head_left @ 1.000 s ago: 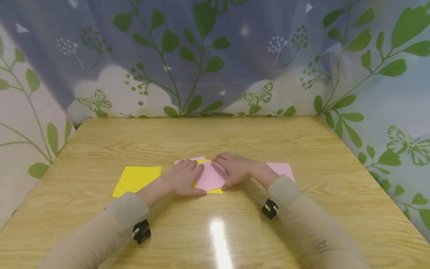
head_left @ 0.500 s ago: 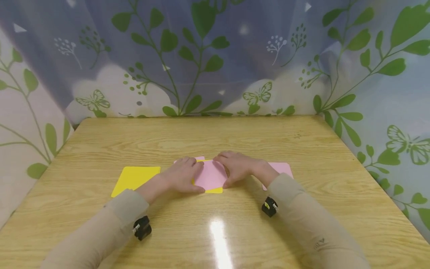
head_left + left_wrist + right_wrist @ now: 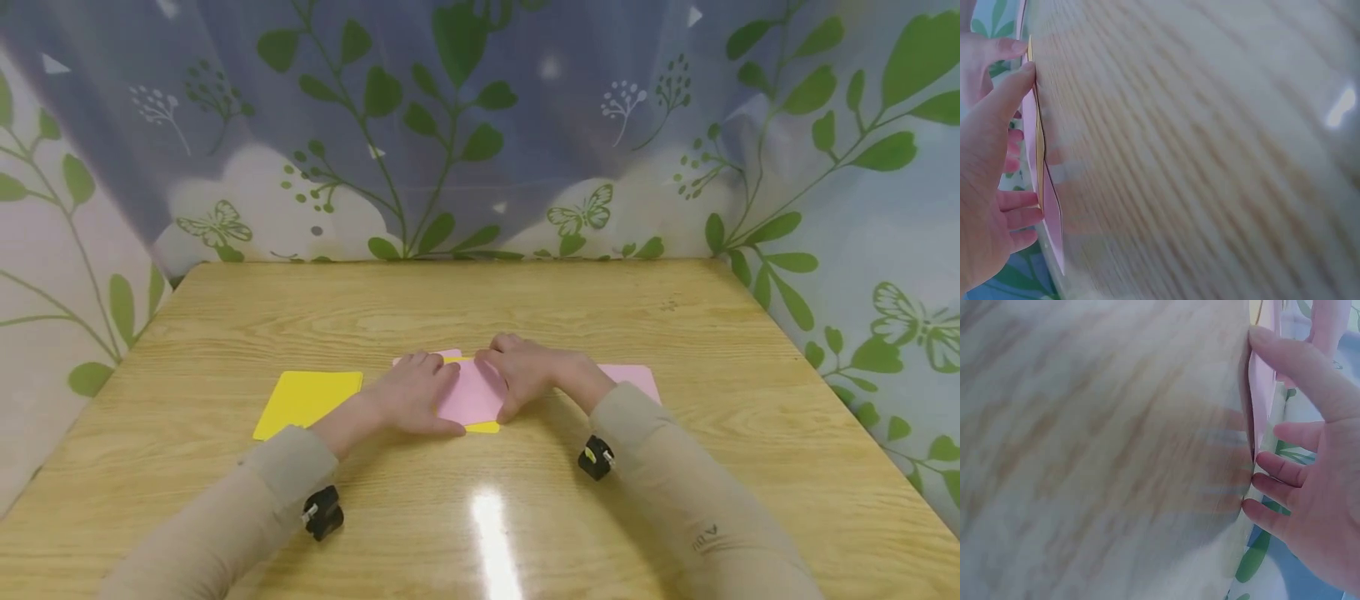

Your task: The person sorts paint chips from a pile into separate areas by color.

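In the head view, a pink card [image 3: 471, 393] lies at the middle of the table over a yellow card [image 3: 483, 427], whose near edge shows. Another pink card [image 3: 452, 354] peeks out behind them. The left hand [image 3: 408, 396] rests on the left side of these cards, its thumb at the near edge. At their right end, the right hand [image 3: 528, 377] touches the pink card with thumb and fingertips spread along its side. In the right wrist view, the thumb [image 3: 1288, 359] meets the card edge while the other fingers are loosely bent near the tabletop.
A yellow card stack [image 3: 307, 402] lies left of the left hand. More pink card [image 3: 632, 382] shows beyond the right wrist, partly hidden. The wooden table [image 3: 420, 508] meets a leaf-patterned curtain [image 3: 465, 167] at the back and sides. Black wrist devices [image 3: 324, 512] hang under both sleeves.
Both hands stay around the middle cards. The right fingers shift slightly along the pink card's side; the cards hardly move.
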Action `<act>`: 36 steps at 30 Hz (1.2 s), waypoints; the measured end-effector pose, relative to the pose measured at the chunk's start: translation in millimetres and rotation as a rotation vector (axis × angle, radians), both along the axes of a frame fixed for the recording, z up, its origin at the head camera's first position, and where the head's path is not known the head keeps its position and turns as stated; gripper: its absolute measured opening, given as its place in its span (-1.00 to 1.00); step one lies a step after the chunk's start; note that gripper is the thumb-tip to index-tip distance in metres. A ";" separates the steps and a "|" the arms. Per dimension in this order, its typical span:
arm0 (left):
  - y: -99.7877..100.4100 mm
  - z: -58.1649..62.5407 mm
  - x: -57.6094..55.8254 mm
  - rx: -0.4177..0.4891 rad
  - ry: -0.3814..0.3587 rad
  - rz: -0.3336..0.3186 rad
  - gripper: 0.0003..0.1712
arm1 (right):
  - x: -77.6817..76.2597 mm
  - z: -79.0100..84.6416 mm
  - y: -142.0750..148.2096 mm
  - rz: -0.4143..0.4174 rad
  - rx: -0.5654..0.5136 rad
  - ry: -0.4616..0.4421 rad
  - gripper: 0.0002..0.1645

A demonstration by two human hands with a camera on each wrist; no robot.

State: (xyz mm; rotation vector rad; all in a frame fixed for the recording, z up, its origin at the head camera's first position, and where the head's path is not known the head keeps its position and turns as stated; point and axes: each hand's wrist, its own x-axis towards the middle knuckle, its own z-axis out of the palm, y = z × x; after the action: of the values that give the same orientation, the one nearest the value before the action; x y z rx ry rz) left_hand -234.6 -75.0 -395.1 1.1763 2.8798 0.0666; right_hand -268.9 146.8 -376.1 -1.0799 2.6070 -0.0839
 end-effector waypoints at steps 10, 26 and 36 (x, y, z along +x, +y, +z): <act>5.0 -5.8 -2.3 0.021 0.013 0.043 0.06 | 4.2 0.7 4.7 -0.009 -0.012 0.011 0.21; 16.2 -3.3 -7.7 0.004 0.036 0.027 0.09 | 5.7 2.6 14.3 0.006 -0.058 0.032 0.22; 23.5 -2.6 -7.5 -0.004 0.108 0.030 0.11 | 10.0 4.0 20.6 0.007 -0.041 0.143 0.21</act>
State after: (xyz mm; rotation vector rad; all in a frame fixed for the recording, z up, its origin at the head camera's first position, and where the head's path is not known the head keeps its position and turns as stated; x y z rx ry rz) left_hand -242.1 -51.5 -397.6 1.1711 2.9897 -0.0017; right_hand -259.0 167.3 -372.1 -1.1483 2.7385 -0.0612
